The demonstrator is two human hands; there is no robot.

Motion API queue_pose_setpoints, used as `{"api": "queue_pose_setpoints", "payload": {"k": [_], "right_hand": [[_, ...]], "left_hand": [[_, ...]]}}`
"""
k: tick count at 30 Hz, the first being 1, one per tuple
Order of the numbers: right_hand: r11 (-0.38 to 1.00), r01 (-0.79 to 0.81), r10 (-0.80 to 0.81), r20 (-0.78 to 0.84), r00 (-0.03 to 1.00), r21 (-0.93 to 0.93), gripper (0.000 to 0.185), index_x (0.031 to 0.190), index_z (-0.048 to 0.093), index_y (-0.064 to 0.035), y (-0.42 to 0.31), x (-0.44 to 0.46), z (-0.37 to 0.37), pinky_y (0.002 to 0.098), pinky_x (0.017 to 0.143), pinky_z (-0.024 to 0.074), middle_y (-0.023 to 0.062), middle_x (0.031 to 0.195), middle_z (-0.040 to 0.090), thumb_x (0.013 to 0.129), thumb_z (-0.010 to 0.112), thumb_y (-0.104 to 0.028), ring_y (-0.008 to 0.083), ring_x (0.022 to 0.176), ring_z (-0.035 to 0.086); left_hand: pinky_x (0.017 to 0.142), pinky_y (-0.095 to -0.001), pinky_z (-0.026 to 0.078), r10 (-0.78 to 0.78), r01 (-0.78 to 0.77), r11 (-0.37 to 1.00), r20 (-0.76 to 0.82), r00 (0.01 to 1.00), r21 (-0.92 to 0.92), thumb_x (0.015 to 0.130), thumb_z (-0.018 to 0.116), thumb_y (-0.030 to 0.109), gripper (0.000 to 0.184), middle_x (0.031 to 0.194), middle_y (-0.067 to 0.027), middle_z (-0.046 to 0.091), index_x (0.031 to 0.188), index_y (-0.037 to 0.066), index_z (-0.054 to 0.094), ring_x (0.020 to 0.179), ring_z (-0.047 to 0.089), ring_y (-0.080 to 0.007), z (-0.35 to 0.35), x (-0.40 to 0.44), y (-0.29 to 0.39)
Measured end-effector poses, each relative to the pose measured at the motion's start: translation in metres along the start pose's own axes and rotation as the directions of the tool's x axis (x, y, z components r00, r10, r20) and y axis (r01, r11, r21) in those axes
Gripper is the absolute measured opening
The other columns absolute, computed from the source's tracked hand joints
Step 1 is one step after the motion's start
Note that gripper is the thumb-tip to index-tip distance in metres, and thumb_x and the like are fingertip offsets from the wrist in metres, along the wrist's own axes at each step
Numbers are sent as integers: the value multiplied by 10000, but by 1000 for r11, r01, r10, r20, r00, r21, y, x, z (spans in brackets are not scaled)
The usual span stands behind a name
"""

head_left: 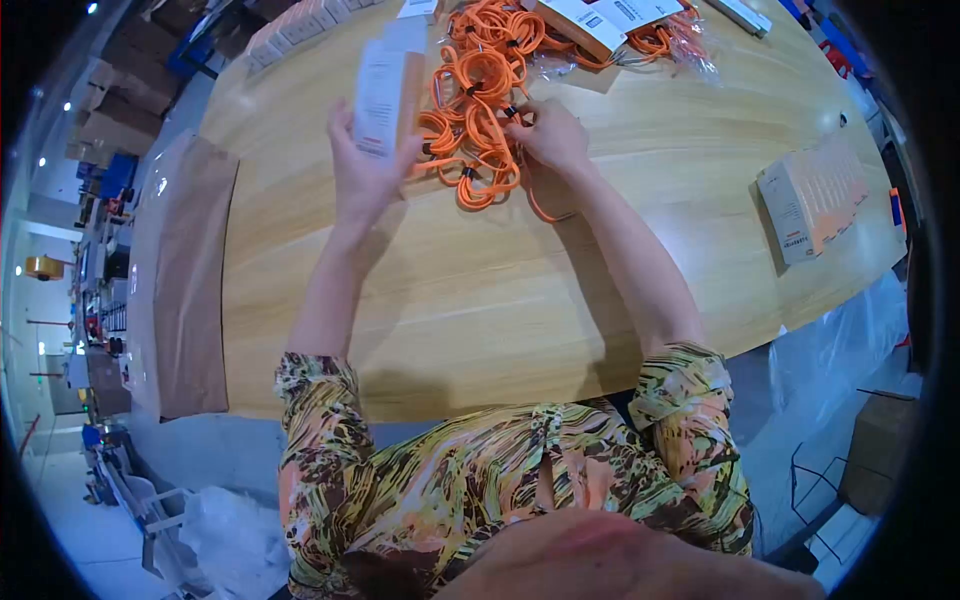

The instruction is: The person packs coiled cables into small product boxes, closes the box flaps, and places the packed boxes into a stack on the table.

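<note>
My left hand [368,165] is closed round the lower end of a small white and orange cardboard box [388,95]. The box is smeared by motion, and its top end looks like a raised flap. To its right, a pile of coiled orange cables [482,75] lies on the table, each coil bound with a black tie. At the right edge of this pile my right hand [552,135] pinches an orange cable near a black tie. One loose cable loop hangs below that hand.
Printed boxes [800,205] stand together on the right of the wooden table [470,310]. A row of similar boxes [295,35] lines the far left edge. Flat white boxes [610,22] and clear plastic bags [695,58] lie behind the cables. A brown paper-like sheet [185,285] covers the left edge.
</note>
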State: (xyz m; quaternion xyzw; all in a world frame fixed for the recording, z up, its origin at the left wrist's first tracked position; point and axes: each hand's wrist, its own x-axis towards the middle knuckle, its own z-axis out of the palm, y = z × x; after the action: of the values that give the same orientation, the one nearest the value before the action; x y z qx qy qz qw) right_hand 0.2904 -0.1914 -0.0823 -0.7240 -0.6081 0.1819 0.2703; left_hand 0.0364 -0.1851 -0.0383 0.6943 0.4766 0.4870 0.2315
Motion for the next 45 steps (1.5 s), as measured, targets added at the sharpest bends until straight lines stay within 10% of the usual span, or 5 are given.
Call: {"api": "queue_pose_setpoints", "payload": {"k": [18,32,38,42,45], "right_hand": [[488,368,193,-509,839,792,215,1041,582,7,80,-113,-144,187,451,428,52,707,609,885,673,-110,67,508,481],[29,126,42,-127,991,992,458,1317,465,-37,36,-112,-107,225,612,469,85,1005,626,962,554,-312,97,755,569],[56,-101,79,96,992,993,499,1313,500,-48,45,-121,-109,241,756,503,95,1063,639,955,558,-392,109,838,612],[-117,40,60,-33,998,992,492,1279,532,-31,68,-108,-111,272,815,521,64,1029,627,957,564,-401,116,813,620],[-264,136,64,-123,990,955,503,1283,526,-23,84,-100,-116,280,811,526,55,976,617,953,571,-400,124,797,621]], "left_hand": [[925,-362,458,480,-467,877,233,846,-112,868,694,232,775,1272,-200,477,1435,8,216,1081,542,-250,178,-45,119],[756,-246,471,116,490,175,512,851,-854,1018,456,238,280,961,-68,625,1105,22,611,845,576,-113,202,-35,128],[693,-260,462,61,317,609,441,895,-727,976,480,168,212,835,-41,575,1075,26,603,695,539,-147,195,-36,153],[749,-247,454,666,-666,745,-75,742,28,988,499,250,279,918,-57,612,1110,23,606,866,565,-124,194,-15,142],[718,-260,453,425,-357,892,246,871,-279,994,483,328,361,989,-85,633,1137,21,605,849,573,-144,170,-27,159]]}}
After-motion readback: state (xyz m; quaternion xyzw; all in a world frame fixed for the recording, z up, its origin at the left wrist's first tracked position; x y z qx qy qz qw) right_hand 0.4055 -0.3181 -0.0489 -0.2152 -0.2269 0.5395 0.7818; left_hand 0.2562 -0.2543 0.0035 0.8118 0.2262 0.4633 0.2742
